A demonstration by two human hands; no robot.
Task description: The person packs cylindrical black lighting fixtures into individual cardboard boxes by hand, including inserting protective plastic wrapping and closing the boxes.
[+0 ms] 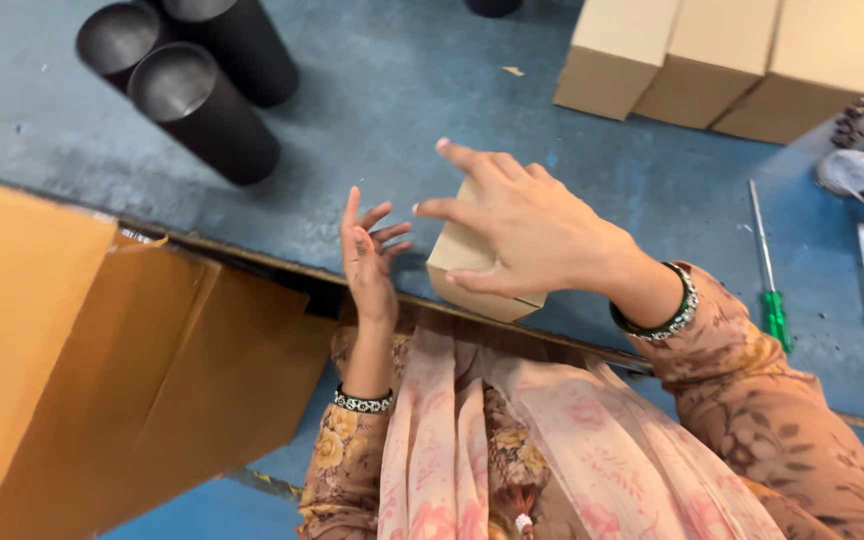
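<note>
A big cardboard flap [152,370] is lying at the left, with black tubes [192,85] standing beyond it. The left hand [370,262] is hovering open, fingers spread, just beside a small cardboard box [472,275] at the table edge. The right hand [522,232] is gripping that box from above, fingers partly spread over its top

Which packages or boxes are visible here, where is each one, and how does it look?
Small carton: table edge, under the right hand; plain tan, oblong.
Three closed cartons: top right in a row; plain tan.
Large open carton: lower left; brown flaps.
Black tubes: top left; round, open-topped.
No labels, signs or screens.
</note>
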